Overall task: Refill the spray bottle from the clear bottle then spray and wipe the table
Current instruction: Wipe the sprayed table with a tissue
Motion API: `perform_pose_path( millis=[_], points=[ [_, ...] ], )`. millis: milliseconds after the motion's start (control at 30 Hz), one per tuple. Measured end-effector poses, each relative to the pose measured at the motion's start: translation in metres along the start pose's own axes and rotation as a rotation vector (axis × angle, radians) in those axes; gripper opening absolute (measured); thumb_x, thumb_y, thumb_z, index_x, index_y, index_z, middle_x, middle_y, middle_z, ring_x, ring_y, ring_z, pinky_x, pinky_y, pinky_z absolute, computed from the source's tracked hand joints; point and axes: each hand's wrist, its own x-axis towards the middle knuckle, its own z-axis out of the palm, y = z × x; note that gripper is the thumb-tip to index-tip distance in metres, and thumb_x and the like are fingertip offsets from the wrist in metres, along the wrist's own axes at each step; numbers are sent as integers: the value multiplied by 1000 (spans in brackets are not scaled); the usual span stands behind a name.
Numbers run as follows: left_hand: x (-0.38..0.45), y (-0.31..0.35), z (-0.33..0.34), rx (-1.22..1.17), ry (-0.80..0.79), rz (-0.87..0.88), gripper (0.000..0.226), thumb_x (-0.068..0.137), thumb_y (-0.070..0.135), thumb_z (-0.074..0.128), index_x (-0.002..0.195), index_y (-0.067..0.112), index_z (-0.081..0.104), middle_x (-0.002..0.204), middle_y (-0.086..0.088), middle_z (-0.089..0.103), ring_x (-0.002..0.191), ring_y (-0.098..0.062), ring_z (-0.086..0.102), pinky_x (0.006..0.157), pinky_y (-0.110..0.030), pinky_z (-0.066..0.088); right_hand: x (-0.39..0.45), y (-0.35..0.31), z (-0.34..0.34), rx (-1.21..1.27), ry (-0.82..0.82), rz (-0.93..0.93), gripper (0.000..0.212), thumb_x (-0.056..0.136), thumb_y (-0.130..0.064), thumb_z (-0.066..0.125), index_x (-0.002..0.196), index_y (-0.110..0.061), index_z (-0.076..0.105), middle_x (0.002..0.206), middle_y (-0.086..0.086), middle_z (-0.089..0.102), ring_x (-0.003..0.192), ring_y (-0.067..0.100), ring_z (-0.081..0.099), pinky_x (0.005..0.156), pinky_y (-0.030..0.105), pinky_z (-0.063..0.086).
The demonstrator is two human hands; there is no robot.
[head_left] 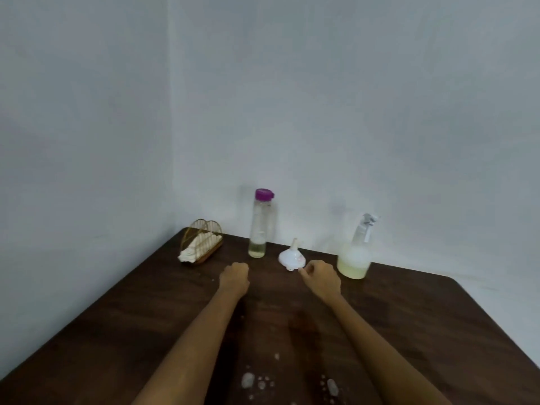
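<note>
The spray bottle (pixel 355 258), near the tabletop's far edge, holds pale liquid low down (bottom-heavy, probably slick), best gripped at its neck. The clear bottle (pixel 261 226), purple-capped and nearly empty, should lift lightly by its middle. Left hand (pixel 234 277) is clenched, grasping nothing; right hand (pixel 321 277), curled, touches the white funnel (pixel 292 257).

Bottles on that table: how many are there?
2. The clear bottle with a purple cap stands at the back, left of the white funnel. The spray bottle stands at the back right. None seems hidden.
</note>
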Motion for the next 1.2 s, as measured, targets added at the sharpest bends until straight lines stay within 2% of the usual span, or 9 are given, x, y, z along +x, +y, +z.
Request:
perform_pose_path(
  millis=[267, 567, 633, 733, 833, 1000, 1100, 1167, 1200],
  points=[
    [-25, -115, -36, 215, -207, -383, 79, 79, 46, 70, 143, 13, 37, 145, -12, 33, 134, -30, 37, 98, -38, 50, 0, -109, 56, 36, -179, -368, 16, 89, -20, 58, 98, -10, 68, 99, 6, 71, 92, 18, 65, 74, 24, 48],
    [9, -155, -48, 48, -373, -556, 119, 57, 63, 78, 150, 17, 20, 152, -14, 16, 141, -30, 25, 108, -35, 39, 45, -219, 125, -424, -24, -760, 33, 93, -19, 48, 123, -6, 55, 127, 14, 54, 123, 29, 42, 98, 39, 39],
    [15, -154, -47, -5, -365, -564, 107, 67, 55, 77, 149, 14, 22, 140, -10, 32, 131, -22, 39, 105, -30, 41, 55, -231, 142, -657, -17, -788, 35, 94, -20, 47, 125, -6, 52, 132, 14, 52, 126, 30, 40, 103, 42, 33],
    [39, -145, -40, 38, -353, -486, 59, 97, 32, 49, 145, 4, 30, 99, -6, 48, 118, -17, 50, 112, -32, 31, 62, -235, 168, -910, -32, -786, 30, 95, -17, 44, 122, -7, 53, 128, 13, 57, 125, 29, 43, 106, 43, 31],
    [40, -139, -47, 59, -475, -564, 66, 91, 33, 60, 143, 6, 30, 135, -10, 42, 128, -20, 45, 82, -40, 56, 65, -235, 187, -923, -26, -759, 29, 98, -11, 36, 115, -7, 58, 120, 13, 63, 119, 29, 51, 104, 42, 31],
    [55, -133, -41, -32, -500, -665, 47, 89, 19, 61, 123, -4, 39, 91, -29, 42, 78, -39, 47, 32, -57, 43, 70, -237, 187, -809, 40, -792, 25, 94, -11, 43, 103, -8, 67, 107, 10, 67, 113, 27, 53, 104, 46, 30],
    [53, -136, -42, 81, -477, -625, 56, 92, 30, 56, 133, -2, 35, 91, -29, 44, 77, -37, 48, 53, -39, 56, 70, -239, 171, -620, 148, -763, 21, 93, -14, 48, 102, -13, 67, 102, 6, 68, 109, 24, 53, 96, 39, 33],
    [50, -146, -31, 216, -415, -451, 50, 97, 28, 48, 139, 3, 41, 119, -23, 51, 99, -25, 56, 84, -27, 55, 66, -243, 153, -385, 250, -665, 24, 95, -13, 46, 106, -15, 68, 101, 5, 69, 105, 22, 54, 89, 35, 34],
    [46, -148, -30, 191, -370, -382, 47, 97, 28, 49, 139, 6, 44, 128, -14, 52, 102, -17, 57, 82, -17, 53, 61, -245, 142, -221, 306, -578, 25, 95, -13, 46, 108, -15, 68, 100, 4, 70, 104, 22, 54, 87, 33, 35]
  ],
)
